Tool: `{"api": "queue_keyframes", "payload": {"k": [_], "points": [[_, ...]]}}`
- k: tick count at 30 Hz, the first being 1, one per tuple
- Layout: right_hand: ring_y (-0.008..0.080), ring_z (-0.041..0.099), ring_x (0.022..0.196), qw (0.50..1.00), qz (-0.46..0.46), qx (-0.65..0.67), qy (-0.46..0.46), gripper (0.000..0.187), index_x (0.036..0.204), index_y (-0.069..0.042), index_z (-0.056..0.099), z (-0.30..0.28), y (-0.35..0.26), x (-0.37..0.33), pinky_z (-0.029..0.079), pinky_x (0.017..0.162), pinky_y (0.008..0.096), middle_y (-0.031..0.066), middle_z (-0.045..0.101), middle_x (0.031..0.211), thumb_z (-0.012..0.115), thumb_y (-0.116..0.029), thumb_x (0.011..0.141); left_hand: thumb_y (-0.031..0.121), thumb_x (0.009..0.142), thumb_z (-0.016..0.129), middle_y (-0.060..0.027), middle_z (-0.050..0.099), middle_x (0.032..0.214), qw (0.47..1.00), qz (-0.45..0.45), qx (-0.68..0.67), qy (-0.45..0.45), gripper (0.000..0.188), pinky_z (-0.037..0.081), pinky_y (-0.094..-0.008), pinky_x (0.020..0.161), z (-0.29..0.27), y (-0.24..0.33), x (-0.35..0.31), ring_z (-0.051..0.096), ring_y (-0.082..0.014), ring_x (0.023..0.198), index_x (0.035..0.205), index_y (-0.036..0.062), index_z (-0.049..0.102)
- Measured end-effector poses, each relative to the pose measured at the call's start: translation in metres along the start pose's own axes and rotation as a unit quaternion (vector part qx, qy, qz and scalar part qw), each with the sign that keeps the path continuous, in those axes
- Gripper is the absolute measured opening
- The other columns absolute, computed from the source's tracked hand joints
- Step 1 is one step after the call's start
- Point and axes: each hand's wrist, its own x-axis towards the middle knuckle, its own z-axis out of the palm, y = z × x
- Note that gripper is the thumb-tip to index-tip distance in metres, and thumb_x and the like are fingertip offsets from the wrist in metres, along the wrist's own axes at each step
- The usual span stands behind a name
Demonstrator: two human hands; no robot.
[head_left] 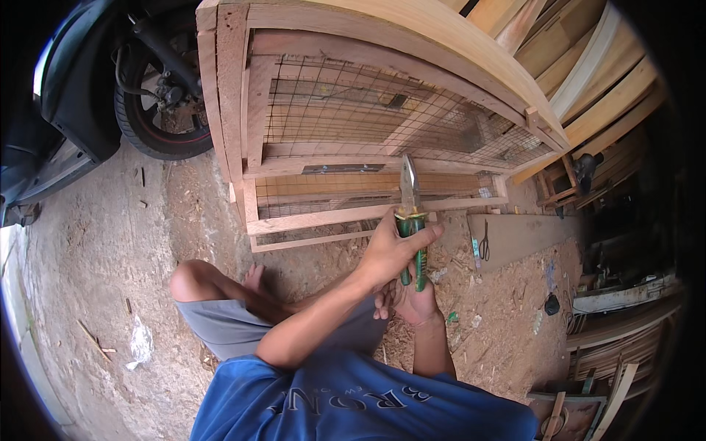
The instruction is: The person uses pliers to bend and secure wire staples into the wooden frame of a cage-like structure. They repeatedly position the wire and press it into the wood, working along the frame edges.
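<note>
Dusty floor; left hand wrapped round green-handled pliers, right hand curled just below, grip unclear

A woodworking workshop: lumber planks are stacked along the right side, pale wood shavings litter the rough concrete floor, and a timber-framed wire-mesh cage stands beside a motor scooter.
</note>
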Motion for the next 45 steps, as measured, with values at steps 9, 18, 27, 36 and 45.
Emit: {"api": "queue_keyframes", "payload": {"k": [9, 18, 27, 36, 45], "points": [[0.0288, 0.064, 0.116, 0.98, -0.106, -0.082, 0.146, 0.05, 0.14, 0.0, 0.046, 0.012, 0.009, -0.036, 0.05, 0.103, 0.0495, 0.0181, 0.064, 0.123, 0.053, -0.023, 0.096, 0.036, 0.087, 0.081, -0.0116, 0.066, 0.082, 0.97, 0.098, 0.219, 0.031, 0.053, 0.053, -0.0306, 0.058, 0.008, -0.051, -0.018, 0.065, -0.0136, 0.065, 0.111, -0.0022, 0.051], [0.0131, 0.065, 0.074, 0.961, -0.049, -0.216, 0.163, 0.023, 0.104, -0.002, 0.063, 0.024, 0.069, -0.028, 0.051, 0.067, 0.027, 0.0073, 0.069, 0.084, 0.06, -0.025, 0.104, 0.041, 0.102, 0.06, -0.0166, 0.068, 0.11, 0.993, -0.101, -0.036, -0.052, 0.051, 0.061, -0.0362, 0.076, -0.046, -0.068, -0.062, 0.07, -0.0241, 0.091, 0.131, -0.0008, 0.05], [0.0125, 0.066, 0.088, 0.965, 0.082, -0.248, 0.021, 0.041, 0.135, 0.003, 0.055, 0.013, 0.104, -0.01, 0.054, 0.078, 0.0268, 0.008, 0.07, 0.105, 0.062, -0.02, 0.102, 0.045, 0.106, 0.047, -0.0098, 0.063, 0.113, 0.966, -0.011, -0.196, 0.169, 0.039, 0.052, -0.0461, 0.098, -0.102, -0.101, -0.085, 0.062, -0.0273, 0.105, 0.119, 0.0086, 0.056], [0.0104, 0.058, 0.093, 0.985, 0.038, -0.168, 0.017, 0.045, 0.139, -0.001, 0.055, -0.003, 0.118, -0.009, 0.048, 0.08, 0.0277, 0.0016, 0.062, 0.105, 0.067, -0.017, 0.099, 0.026, 0.106, 0.056, -0.0085, 0.068, 0.102, 0.957, -0.009, -0.204, 0.208, 0.022, 0.057, -0.0357, 0.078, -0.111, -0.108, -0.1, 0.067, -0.0204, 0.091, 0.115, 0.0066, 0.061], [0.0226, 0.052, 0.134, 0.997, 0.065, 0.016, -0.047, 0.061, 0.153, 0.0, 0.036, 0.006, 0.099, -0.015, 0.041, 0.11, 0.0355, 0.0124, 0.054, 0.144, 0.063, -0.013, 0.099, 0.022, 0.105, 0.057, -0.0064, 0.067, 0.096, 0.961, 0.047, -0.218, 0.166, 0.018, 0.054, -0.0304, 0.075, -0.119, -0.115, -0.081, 0.062, -0.0143, 0.086, 0.107, 0.0053, 0.063]]}}
